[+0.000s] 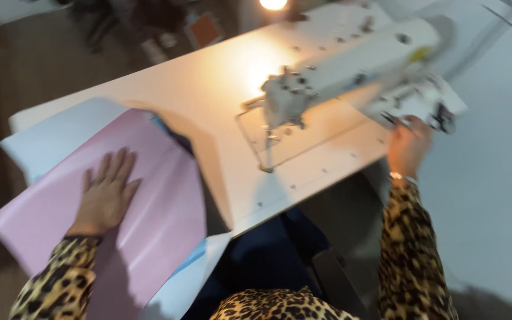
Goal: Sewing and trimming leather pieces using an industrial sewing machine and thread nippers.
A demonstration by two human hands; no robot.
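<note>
head view: left hand (106, 192) flat on smooth pink sheet (149, 219)

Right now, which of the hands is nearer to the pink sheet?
The left. The left hand lies flat with spread fingers on the pink sheet. The right hand is far across the white table, at the right end of the sewing machine.

Warm lamp (273, 3) glare across the table (208, 83), motion blur throughout, dim edges.
</note>
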